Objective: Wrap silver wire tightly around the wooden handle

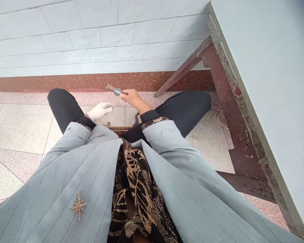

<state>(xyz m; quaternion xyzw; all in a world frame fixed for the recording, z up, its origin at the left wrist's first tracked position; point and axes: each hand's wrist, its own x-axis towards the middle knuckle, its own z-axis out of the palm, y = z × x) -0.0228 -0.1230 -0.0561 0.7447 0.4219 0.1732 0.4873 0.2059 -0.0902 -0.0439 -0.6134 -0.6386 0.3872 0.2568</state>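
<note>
My right hand (132,98) is bare and closed, its fingers pinched on a short tool wound with grey wire (117,91). A brown, stick-like end points left from the winding, and I cannot tell what kind of tool it is. Lower and to the left, my left hand (101,110) wears a white glove. Its fingers are curled, and a faint pale curved edge shows by the fingertips; what they hold, if anything, I cannot make out. Below both hands, a striped woven edge (120,128) in black and gold shows between my legs, mostly hidden by my jacket.
A table with a pale top (273,67) and a worn dark red wooden frame (224,94) stands close on my right. Ahead is a white tiled wall (91,40) with a red-brown base strip (78,82). A thin cord (221,119) lies on the tiled floor (22,125).
</note>
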